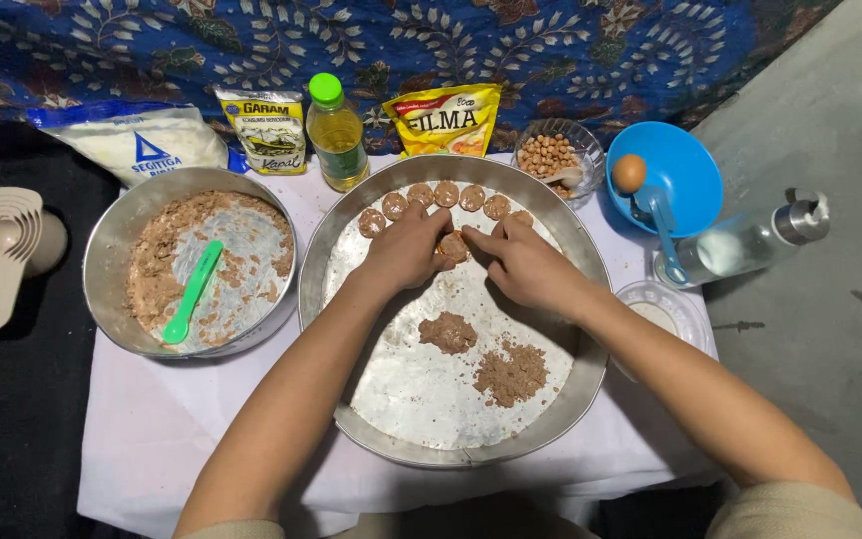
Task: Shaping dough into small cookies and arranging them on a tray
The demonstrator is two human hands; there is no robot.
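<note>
The small round brown dough disc [454,246] sits in the wide round metal pan [551,215], pinched between left hand [408,250] and right hand [528,265] fingertips; it looks soft, crumbly, best held lightly by its edges.

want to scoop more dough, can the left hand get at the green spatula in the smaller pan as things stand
Probably yes. The green spatula lies uncovered in the smaller pan, with nothing over it. The left hand is pinching a dough piece with the right hand, so it must let go first.
</note>
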